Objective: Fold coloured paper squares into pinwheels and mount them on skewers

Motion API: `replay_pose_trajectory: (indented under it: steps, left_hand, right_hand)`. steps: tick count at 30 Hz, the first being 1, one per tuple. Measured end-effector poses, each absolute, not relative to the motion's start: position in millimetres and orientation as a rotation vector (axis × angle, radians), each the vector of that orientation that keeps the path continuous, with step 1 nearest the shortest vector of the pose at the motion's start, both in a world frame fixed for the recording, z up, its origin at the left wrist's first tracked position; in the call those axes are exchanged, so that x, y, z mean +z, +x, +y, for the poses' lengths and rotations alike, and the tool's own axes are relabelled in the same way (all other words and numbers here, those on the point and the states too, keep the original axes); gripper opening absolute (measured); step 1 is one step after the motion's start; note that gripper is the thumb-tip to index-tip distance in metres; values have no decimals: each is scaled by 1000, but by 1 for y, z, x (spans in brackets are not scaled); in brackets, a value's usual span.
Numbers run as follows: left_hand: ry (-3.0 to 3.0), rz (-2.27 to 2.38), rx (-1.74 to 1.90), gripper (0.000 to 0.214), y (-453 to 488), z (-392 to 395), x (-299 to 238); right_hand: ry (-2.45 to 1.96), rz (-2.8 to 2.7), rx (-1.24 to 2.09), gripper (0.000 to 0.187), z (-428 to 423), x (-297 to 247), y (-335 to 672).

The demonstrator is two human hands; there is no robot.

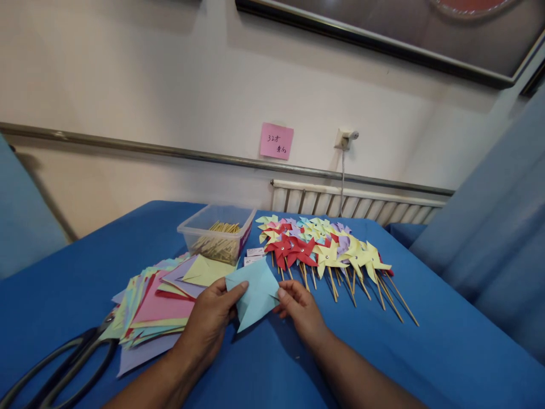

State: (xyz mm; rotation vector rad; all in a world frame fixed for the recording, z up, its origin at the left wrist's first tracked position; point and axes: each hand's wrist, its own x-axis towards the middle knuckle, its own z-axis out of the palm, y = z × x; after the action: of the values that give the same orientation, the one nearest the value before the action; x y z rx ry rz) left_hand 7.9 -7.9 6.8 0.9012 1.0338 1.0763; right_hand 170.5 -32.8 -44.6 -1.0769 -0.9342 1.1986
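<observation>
A light blue paper square, creased and with cuts toward its middle, is held up between both hands above the table. My left hand pinches its left side, thumb on top. My right hand grips the right corner between thumb and fingers. Left of the hands lies a fanned stack of coloured paper squares in pink, yellow, purple, red and blue. Beyond it stands a clear plastic box with many thin wooden sticks. Two small white boxes sit partly behind the blue paper.
Finished paper pinwheels on sticks lie in a heap at the back right. Black-handled scissors rest at the front left. Blue cloth covers the table; a radiator and wall stand behind it.
</observation>
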Motion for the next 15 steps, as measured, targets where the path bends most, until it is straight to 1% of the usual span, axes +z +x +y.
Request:
replay_pose_trajectory:
  steps: [4,8,12,15]
  left_hand:
    - [933,1026,1059,29,9,-8,5]
    - [955,1030,1044,29,9,-8,4]
    - [899,1032,1075,27,10,-11,9]
    - [848,1021,1074,26,10,-11,12]
  right_hand:
    - [-1041,-926,1230,43,-33,-45,169]
    - [-1034,-947,1245,41,-34,-42,168]
    - [-1040,-852,1087,37,-36,-39,167]
    - [-1045,-809,1012,38,-38,-39,165]
